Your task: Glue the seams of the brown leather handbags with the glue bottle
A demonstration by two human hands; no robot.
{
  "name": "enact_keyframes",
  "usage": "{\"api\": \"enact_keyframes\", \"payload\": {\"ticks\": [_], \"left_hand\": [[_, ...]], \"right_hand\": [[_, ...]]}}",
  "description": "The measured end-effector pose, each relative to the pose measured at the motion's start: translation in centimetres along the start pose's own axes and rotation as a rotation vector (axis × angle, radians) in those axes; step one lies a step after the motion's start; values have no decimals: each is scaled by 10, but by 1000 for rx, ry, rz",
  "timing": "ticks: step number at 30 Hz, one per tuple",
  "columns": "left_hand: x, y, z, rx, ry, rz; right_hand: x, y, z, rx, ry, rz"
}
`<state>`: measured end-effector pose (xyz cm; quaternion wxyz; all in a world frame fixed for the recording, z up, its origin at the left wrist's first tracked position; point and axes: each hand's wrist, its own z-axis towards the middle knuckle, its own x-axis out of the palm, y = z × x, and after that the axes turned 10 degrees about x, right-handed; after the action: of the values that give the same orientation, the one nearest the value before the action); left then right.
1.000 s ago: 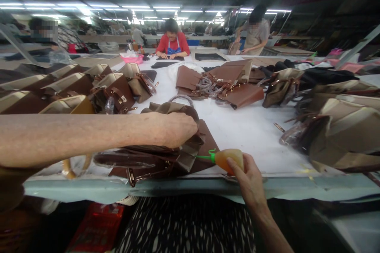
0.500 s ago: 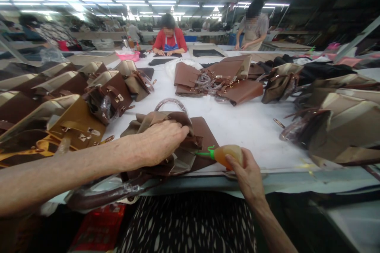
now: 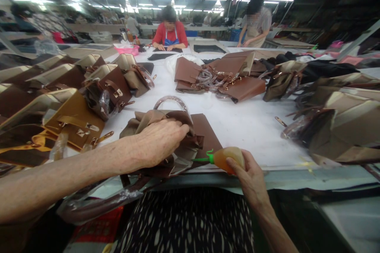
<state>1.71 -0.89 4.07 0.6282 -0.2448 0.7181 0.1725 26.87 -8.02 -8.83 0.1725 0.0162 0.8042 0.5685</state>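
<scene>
A brown handbag lies on its side at the table's near edge, its taupe lining bunched up. My left hand is closed on the folded lining, fingertips tucked into the folds and partly hidden. In my right hand is a glue bottle, a soft squeeze bottle with amber liquid and a green nozzle. Its nozzle tip points left and reaches the bag's opened edge below my left fingers; I cannot tell whether it touches. One plastic-wrapped handle hangs over the table edge, another arches behind the lining.
Rows of brown handbags and a mustard one stand at the left. More bags lie at the back middle and right. A pink basket sits farther back. Two people work across the white table.
The glue bottle's nozzle has shifted slightly left along the bag's edge. My left hand keeps its hold on the lining. The camera view has tilted a little.
</scene>
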Motion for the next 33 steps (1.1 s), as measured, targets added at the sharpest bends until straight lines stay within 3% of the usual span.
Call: {"api": "enact_keyframes", "payload": {"ticks": [8,16,33], "left_hand": [[-1,-13,-10,-112,73,-64],[7,-18,-20,-149,35,-83],[5,-27,-25,-116,37,-108]], "right_hand": [[-1,-2,-4,13,-5,12],[7,-4,3,-6,-109,-14],[4,-1,-12,51,9,21]]}}
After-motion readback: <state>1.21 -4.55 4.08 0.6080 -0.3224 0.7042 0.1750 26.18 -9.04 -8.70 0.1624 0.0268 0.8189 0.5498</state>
